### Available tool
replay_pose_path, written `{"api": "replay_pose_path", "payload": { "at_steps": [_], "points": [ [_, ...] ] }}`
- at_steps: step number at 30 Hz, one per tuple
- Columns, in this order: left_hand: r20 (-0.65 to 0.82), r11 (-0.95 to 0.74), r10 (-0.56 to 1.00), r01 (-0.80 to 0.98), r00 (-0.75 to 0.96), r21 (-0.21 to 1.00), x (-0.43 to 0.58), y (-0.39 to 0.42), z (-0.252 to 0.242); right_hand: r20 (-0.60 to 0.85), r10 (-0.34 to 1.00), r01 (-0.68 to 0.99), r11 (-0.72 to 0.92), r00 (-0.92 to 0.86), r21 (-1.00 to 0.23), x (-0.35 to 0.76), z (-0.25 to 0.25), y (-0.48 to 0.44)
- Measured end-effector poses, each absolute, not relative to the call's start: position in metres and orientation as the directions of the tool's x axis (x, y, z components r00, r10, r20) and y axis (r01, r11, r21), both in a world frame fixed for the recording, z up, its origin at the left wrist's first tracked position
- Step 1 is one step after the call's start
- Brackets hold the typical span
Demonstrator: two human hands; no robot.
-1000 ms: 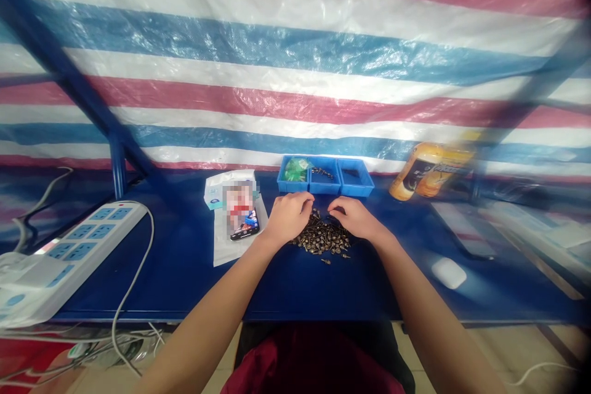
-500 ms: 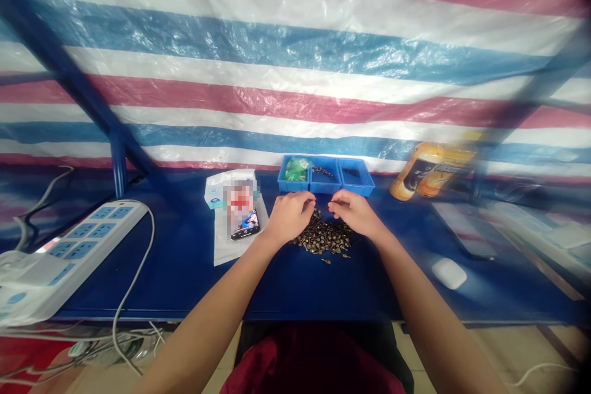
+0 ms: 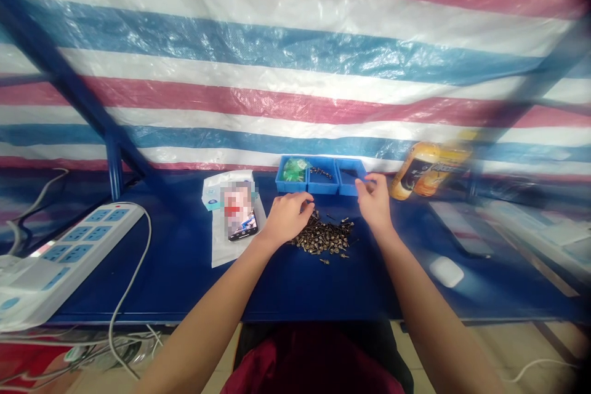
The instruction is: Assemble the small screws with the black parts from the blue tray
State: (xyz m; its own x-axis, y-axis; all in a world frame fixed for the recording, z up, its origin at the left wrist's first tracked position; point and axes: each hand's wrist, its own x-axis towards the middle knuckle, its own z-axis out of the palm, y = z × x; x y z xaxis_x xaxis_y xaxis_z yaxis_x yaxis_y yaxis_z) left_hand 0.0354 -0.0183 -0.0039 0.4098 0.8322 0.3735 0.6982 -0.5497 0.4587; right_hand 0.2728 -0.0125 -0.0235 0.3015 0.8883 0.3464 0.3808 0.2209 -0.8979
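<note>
Currently, the right hand is raised with its fingers pinched over the blue tray, any grip unclear, while the left hand is kept curled beside the screws.

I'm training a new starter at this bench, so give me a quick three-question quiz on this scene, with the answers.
1. Which compartment of the three-part blue tray are the fingers of the right hand at: left, middle or right?
2. True or false: the phone sits inside the tray.
3. What is the left hand nearest to? A: the pile of screws; B: the power strip; C: the white mouse.

Key: 1. Right. 2. False, the phone lies on a white packet. 3. A.
</note>
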Motion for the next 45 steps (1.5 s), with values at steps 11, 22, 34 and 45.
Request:
{"api": "replay_pose_path", "payload": {
  "at_steps": [11, 22, 34, 45],
  "points": [
    [0.367, -0.552, 0.831, 0.706, 0.419, 0.444, 0.035, -0.018, -0.005, 0.249, 0.942, 0.726, 0.332, -0.224, -0.603, 0.261, -0.024, -0.022],
    [0.319, -0.529, 0.845, 0.761, 0.429, 0.376, 0.034, -0.019, -0.008, 0.217, 0.933, 0.857, 0.350, -0.286, -0.378, 0.224, -0.020, -0.026],
    [0.314, -0.522, 0.851, 0.750, 0.422, 0.406, 0.035, -0.020, -0.007, 0.234, 0.938, 0.824, 0.338, -0.255, -0.455, 0.226, -0.028, -0.022],
    [0.378, -0.628, 0.773, 0.702, 0.510, 0.336, 0.036, -0.020, -0.006, 0.311, 0.940, 0.570, 0.335, -0.142, -0.750, 0.231, -0.027, -0.022]
  ]
}}
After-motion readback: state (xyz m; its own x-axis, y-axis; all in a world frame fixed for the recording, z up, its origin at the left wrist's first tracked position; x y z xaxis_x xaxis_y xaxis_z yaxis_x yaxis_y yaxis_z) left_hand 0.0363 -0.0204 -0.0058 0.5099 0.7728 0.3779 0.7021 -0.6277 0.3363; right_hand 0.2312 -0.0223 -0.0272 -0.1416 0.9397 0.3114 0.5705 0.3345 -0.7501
